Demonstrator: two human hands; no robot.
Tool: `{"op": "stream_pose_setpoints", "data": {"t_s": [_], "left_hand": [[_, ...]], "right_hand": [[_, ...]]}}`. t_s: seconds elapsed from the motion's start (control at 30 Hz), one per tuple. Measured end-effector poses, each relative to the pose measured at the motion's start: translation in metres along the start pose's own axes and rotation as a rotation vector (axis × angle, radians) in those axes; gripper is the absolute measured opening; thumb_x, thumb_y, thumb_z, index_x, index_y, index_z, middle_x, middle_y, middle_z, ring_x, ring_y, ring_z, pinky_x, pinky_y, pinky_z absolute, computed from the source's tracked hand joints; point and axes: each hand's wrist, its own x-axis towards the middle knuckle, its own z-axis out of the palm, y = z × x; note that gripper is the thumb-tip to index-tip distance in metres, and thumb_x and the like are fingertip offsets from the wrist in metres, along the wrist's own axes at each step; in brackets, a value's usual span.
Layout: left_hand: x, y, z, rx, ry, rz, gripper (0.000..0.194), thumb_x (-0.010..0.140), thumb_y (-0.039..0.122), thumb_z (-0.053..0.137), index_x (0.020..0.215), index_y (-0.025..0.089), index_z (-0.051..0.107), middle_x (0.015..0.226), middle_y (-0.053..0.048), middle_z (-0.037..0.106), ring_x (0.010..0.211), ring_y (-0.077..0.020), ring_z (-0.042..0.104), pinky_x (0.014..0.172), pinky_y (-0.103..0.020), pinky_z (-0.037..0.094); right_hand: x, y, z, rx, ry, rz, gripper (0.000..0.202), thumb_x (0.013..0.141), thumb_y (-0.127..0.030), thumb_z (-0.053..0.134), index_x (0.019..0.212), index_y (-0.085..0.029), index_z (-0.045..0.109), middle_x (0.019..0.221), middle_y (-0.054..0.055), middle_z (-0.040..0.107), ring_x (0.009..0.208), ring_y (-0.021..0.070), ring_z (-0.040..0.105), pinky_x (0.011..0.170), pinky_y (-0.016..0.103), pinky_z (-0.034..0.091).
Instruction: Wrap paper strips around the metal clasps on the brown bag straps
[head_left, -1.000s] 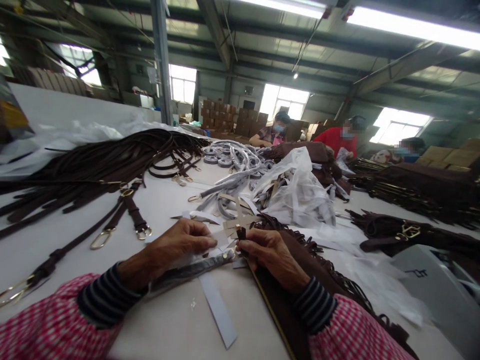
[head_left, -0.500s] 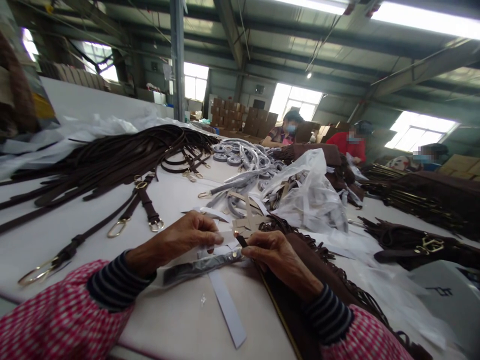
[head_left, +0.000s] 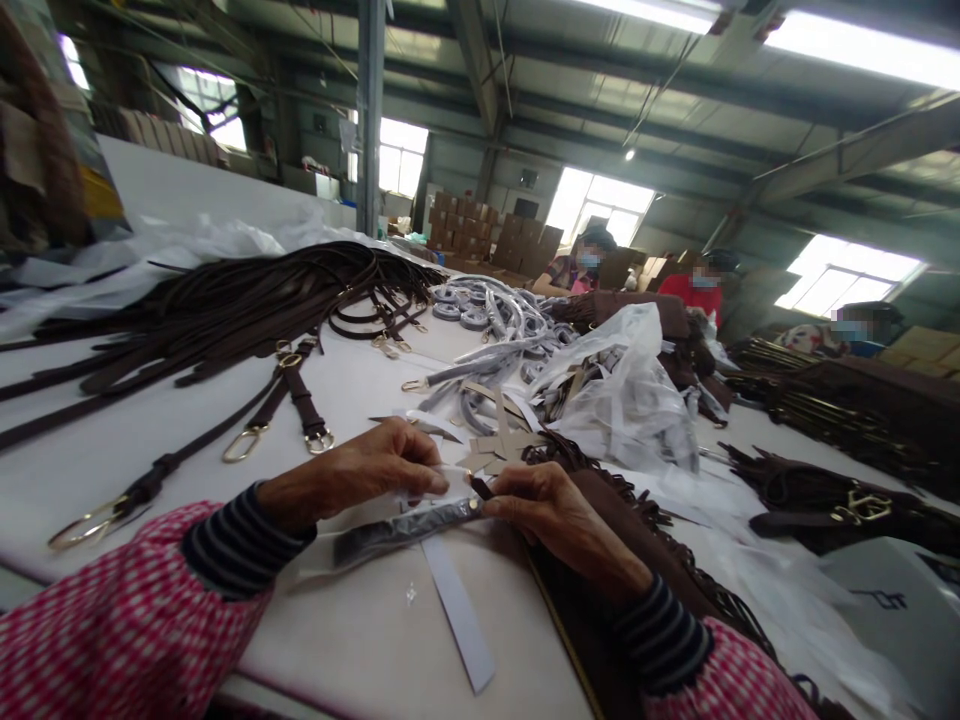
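My left hand [head_left: 375, 468] is closed, with thumb and fingers pinching a small white, paper-like piece [head_left: 456, 483]. Opposite it, my right hand [head_left: 551, 510] grips the end of a dark brown leather strap [head_left: 481, 488], close to a brass-coloured stud. A grey strap length in clear plastic wrap [head_left: 405, 533] runs leftward from that end, below my left hand. Under my right forearm lies a dark brown fringed bag [head_left: 637, 530] with a zip along its near edge. On the table in front of me is a white paper strip [head_left: 459, 615].
Dark leather straps [head_left: 225, 300] are heaped at the left, with a buckled strap [head_left: 300, 405] nearer. Plastic-wrapped straps [head_left: 495, 320] and a clear plastic bag [head_left: 637, 390] lie ahead. At the right are a grey box [head_left: 885, 610] and brown fringed goods [head_left: 817, 500]. Several people work beyond.
The camera view has shifted slightly, so the scene sits a little further right. Both hands keep nearly the same grip; the left has moved marginally closer to the strap end.
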Motion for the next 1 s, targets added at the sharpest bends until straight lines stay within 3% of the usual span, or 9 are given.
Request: {"op": "stream_pose_setpoints", "data": {"t_s": [0.13,0.37,0.57,0.67,0.8,1.0], "left_hand": [[0.0,0.003,0.0,-0.002,0.002,0.003,0.022,0.073,0.032,0.076,0.067,0.013,0.068,0.059,0.004,0.055,0.058,-0.0096,0.041,0.056,-0.025,0.026],[0.003,-0.003,0.001,0.037,-0.055,0.052,0.022,0.08,0.037,0.075,0.076,0.015,0.074,0.066,0.003,0.06,0.064,-0.0107,0.046,0.06,-0.023,0.031],[0.005,0.001,0.01,0.189,-0.107,0.08,0.034,0.088,0.049,0.066,0.083,0.016,0.075,0.073,0.001,0.063,0.07,-0.0144,0.052,0.063,-0.025,0.036],[0.006,0.005,0.014,0.319,-0.098,0.087,0.034,0.09,0.047,0.062,0.079,0.017,0.072,0.07,0.002,0.059,0.067,-0.0136,0.049,0.06,-0.025,0.033],[0.007,0.01,0.02,0.517,-0.066,0.088,0.027,0.091,0.038,0.058,0.075,0.018,0.067,0.067,0.003,0.055,0.064,-0.0131,0.048,0.057,-0.025,0.03],[0.014,0.03,0.032,0.761,-0.07,0.064,0.025,0.087,0.034,0.057,0.067,0.019,0.062,0.064,0.002,0.056,0.062,-0.015,0.051,0.056,-0.026,0.03]], "right_hand": [[0.001,0.003,0.0,-0.059,-0.001,-0.007,0.021,0.084,-0.03,0.072,0.072,-0.013,0.068,0.057,-0.006,0.041,0.054,0.0066,0.033,0.052,0.024,0.022],[0.004,0.005,0.0,-0.281,-0.003,-0.099,0.016,0.085,-0.029,0.071,0.081,-0.015,0.077,0.072,-0.001,0.061,0.071,0.0124,0.052,0.066,0.024,0.036],[0.002,-0.002,0.001,-0.442,0.015,-0.133,0.022,0.086,-0.03,0.071,0.071,-0.014,0.072,0.064,-0.003,0.056,0.063,0.0109,0.049,0.06,0.024,0.032],[-0.002,-0.001,0.0,-0.448,0.042,-0.142,0.006,0.081,-0.02,0.072,0.082,-0.015,0.074,0.072,-0.002,0.062,0.067,0.0118,0.053,0.062,0.023,0.035],[-0.008,0.005,-0.003,-0.43,0.133,-0.172,0.023,0.073,-0.005,0.066,0.093,-0.016,0.07,0.086,0.0,0.067,0.073,0.012,0.055,0.068,0.023,0.039],[-0.006,0.015,-0.008,-0.381,0.129,-0.175,0.042,0.07,-0.004,0.067,0.109,-0.019,0.062,0.088,-0.001,0.068,0.066,0.0099,0.05,0.062,0.021,0.036]]}}
